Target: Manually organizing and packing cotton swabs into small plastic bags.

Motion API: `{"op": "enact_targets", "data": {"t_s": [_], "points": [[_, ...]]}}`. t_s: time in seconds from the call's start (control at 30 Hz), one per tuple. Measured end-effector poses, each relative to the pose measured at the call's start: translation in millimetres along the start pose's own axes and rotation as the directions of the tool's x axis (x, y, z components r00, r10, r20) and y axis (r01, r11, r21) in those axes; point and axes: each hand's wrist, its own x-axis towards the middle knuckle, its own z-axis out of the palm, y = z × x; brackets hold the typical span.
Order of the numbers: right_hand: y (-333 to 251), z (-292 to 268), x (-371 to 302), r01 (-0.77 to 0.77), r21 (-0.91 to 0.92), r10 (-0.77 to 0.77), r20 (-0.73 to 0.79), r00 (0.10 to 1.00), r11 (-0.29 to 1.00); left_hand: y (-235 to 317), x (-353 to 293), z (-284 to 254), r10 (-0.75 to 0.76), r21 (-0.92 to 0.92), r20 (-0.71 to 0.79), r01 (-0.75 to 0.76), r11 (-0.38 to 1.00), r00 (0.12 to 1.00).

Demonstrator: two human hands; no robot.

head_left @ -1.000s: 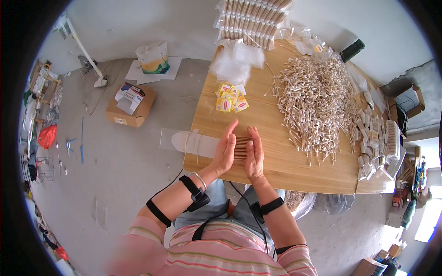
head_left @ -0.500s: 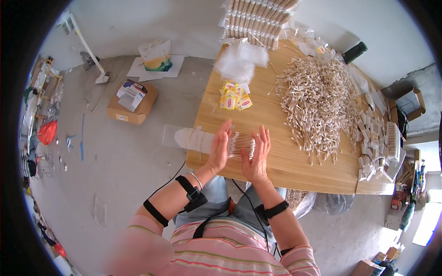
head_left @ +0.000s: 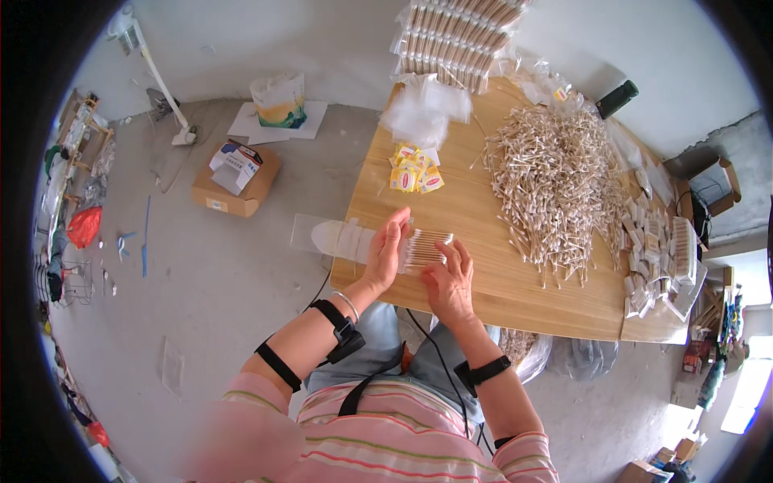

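A flat row of wooden cotton swabs (head_left: 424, 248) lies side by side near the table's front edge, between my two hands. My left hand (head_left: 388, 248) stands on its edge at the row's left end, its fingers stretched out. At the right end, my right hand (head_left: 452, 283) has curled fingers on the swabs, with its thumb at their near side. Clear plastic shows under and beside the row. To the left, a clear sheet with a white rounded piece (head_left: 328, 239) reaches past the table edge, partly hidden by my left hand.
A big heap of loose cotton swabs (head_left: 555, 185) covers the table's right half. Yellow-and-white cards (head_left: 415, 171) and clear bags (head_left: 427, 113) lie beyond my hands. Bagged swabs (head_left: 455, 40) are stacked at the back, small packs (head_left: 656, 249) at the right. A cardboard box (head_left: 241, 189) stands on the floor.
The fingers of my right hand have bent in from a stretched pose onto the right end of the swab row. My left hand stays nearly in place. The whole view has shifted slightly.
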Motion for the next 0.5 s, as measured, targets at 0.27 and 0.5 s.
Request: {"op": "enact_targets", "data": {"t_s": [0.27, 0.5], "points": [[14, -1, -8, -0.091, 0.054, 0.095, -0.077, 0.992, 0.994, -2, 1, 3, -0.009, -0.009, -0.040, 0.009, 1.000, 0.999], [16, 3, -10, -0.125, 0.087, 0.131, -0.074, 0.989, 0.988, -4, 3, 2, -0.023, -0.064, -0.056, 0.019, 0.998, 0.998]]}}
